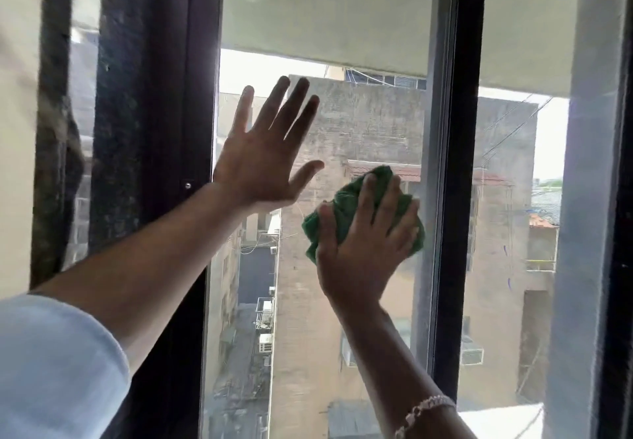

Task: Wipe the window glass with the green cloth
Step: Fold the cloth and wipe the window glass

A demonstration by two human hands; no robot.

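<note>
Window glass (342, 301) in dark frame (455, 198), left hand (263, 161) flat, fingers spread, right hand (366, 246) pressing green cloth (346, 205)

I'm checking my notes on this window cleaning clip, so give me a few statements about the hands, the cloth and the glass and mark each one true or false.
1. The right hand presses the green cloth to the glass. True.
2. The left hand holds a second cloth. False: it is empty, open, fingers spread.
3. A bracelet is on the right wrist. True.
4. The cloth is folded flat and neat. False: it is bunched under the palm.
5. The left hand is right of the cloth. False: it is to its upper left, near the dark frame.
</note>
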